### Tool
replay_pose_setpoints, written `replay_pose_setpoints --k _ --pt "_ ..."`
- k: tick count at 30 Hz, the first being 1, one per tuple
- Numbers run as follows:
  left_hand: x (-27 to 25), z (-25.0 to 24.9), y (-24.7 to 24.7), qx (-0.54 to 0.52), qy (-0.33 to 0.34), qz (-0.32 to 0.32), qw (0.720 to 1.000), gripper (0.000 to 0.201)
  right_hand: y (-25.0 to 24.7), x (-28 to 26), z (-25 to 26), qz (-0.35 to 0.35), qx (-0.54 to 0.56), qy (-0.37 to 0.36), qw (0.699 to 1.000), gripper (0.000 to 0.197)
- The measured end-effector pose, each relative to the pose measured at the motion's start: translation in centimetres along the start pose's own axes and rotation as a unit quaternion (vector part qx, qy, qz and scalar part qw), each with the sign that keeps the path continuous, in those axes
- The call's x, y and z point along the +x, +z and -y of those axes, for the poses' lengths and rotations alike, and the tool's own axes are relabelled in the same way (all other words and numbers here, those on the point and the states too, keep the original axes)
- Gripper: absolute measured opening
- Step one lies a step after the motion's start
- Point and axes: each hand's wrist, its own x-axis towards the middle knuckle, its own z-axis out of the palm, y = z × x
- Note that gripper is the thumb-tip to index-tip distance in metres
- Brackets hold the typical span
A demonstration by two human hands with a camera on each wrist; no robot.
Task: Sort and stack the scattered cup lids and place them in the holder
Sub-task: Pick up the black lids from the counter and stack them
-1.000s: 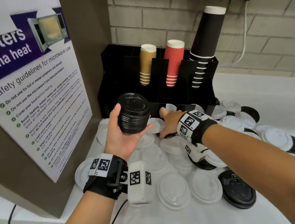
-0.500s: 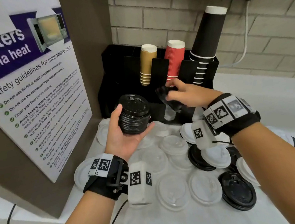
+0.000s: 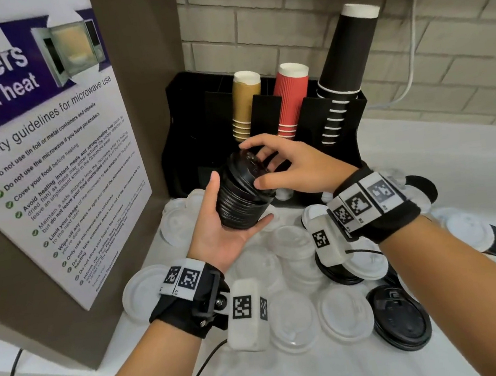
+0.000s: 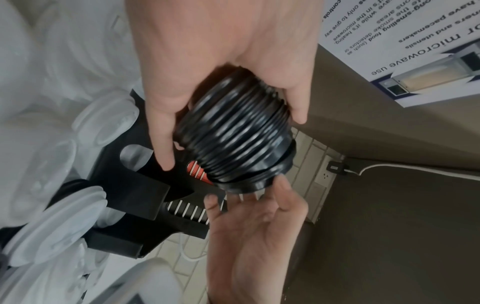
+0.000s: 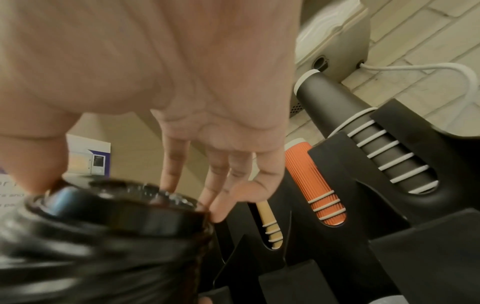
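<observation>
A stack of black lids (image 3: 240, 199) lies tilted in my left hand (image 3: 230, 236), thumb on one side and fingers under the other; the left wrist view shows the stack's ribbed side (image 4: 233, 133). My right hand (image 3: 269, 167) reaches over the stack's top and holds the topmost black lid (image 3: 248, 163) between thumb and fingertips, seating it on the stack (image 5: 116, 205). The black holder (image 3: 190, 126) stands just behind. White lids (image 3: 299, 321) and black lids (image 3: 401, 322) lie scattered on the counter below.
The holder's back slots carry tan cups (image 3: 245, 107), red cups (image 3: 290, 99) and tall black cups (image 3: 346, 62). A microwave safety poster (image 3: 52, 166) on a brown panel stands at the left. A brick wall lies behind, and a white cable (image 3: 413, 76) hangs at the right.
My right hand picked a black lid from the counter, lifted it up and to the left, and now sets it on the stack. The left hand has held the stack nearly still.
</observation>
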Motion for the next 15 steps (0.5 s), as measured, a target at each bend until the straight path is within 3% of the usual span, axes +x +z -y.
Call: replay_pose_setpoints --k 7,15 --pt "-0.04 0.34 0.08 -0.003 0.003 0.021 1.000 0.056 0.12 -0.04 0.42 0.001 -0.041 -0.032 0.999 0.058" --pt "-0.18 0.66 0.27 -0.040 -0.006 0.034 0.999 0.058 0.38 -0.26 0.44 0.009 -0.078 -0.040 0.996 0.059"
